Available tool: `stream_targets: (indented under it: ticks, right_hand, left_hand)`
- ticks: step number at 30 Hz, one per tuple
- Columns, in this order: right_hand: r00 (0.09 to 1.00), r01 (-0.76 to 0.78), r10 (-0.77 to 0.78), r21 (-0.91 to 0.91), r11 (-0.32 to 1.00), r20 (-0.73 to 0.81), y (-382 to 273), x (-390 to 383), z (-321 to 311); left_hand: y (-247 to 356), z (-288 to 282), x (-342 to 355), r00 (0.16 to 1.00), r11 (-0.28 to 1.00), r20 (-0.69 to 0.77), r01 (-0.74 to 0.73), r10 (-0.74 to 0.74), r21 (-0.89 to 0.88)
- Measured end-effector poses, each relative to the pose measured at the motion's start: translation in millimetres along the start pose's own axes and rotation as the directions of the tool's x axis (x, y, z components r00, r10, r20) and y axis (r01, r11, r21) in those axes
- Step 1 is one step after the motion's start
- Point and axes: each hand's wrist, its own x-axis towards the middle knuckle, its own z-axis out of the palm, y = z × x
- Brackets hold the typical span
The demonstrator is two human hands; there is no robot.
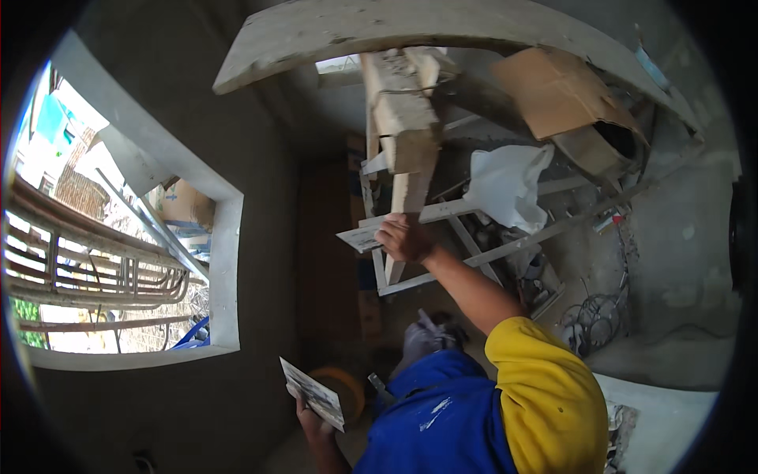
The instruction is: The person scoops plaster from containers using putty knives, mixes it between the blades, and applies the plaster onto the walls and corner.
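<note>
My right hand (403, 237) is raised in the centre, closed on a flat pale blade (354, 238) that sticks out to the left, beside an upright pale wooden post (410, 189). Low on the left, my left hand (314, 419) grips a rectangular plate (312, 389) with dark and pale smears on its face. Above the right hand, a thick, rough wooden beam (401, 118) rises toward a curved pale board (276, 51). Whether the blade touches the post I cannot tell.
A bright window opening (225, 276) with metal bars is on the left. A leaning frame (513, 250), white plastic sheet (505, 186) and cardboard (553, 91) fill the right. Coiled wire (592, 316) lies lower right. A yellow round container (343, 387) sits behind the plate.
</note>
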Motion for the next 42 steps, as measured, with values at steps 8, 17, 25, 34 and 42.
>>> stream_targets:
  ticks: [8,17,25,34,42]
  right_hand:
    - [0.952,-0.295,0.294,0.537,0.79,0.091,-33.7,-32.2,-33.8]
    - [0.592,-0.742,0.46,0.67,-0.008,0.662,-8.7,-156.4,-164.2]
    - [0.262,-0.494,0.322,0.413,-0.765,0.91,49.9,-269.9,-237.7]
    - [0.328,-0.095,0.449,0.502,-0.86,0.831,7.1,-277.9,-298.6]
    - [0.02,-0.089,0.739,0.738,-0.669,0.673,-7.4,-362.9,-316.5]
  left_hand:
    - [-89.6,66.4,24.4,0.998,0.99,-0.061,0.021,-0.013,0.138]
    - [-279.4,161.2,44.0,0.756,0.464,0.11,-0.502,0.645,0.73]
    - [-364.4,250.4,14.8,0.826,0.655,0.271,-0.558,0.493,0.509]
    - [-414.6,295.2,-28.5,0.804,0.708,0.544,-0.528,0.24,0.468]
    - [-318.6,349.6,-42.0,0.453,-0.066,0.846,-0.87,0.283,0.488]
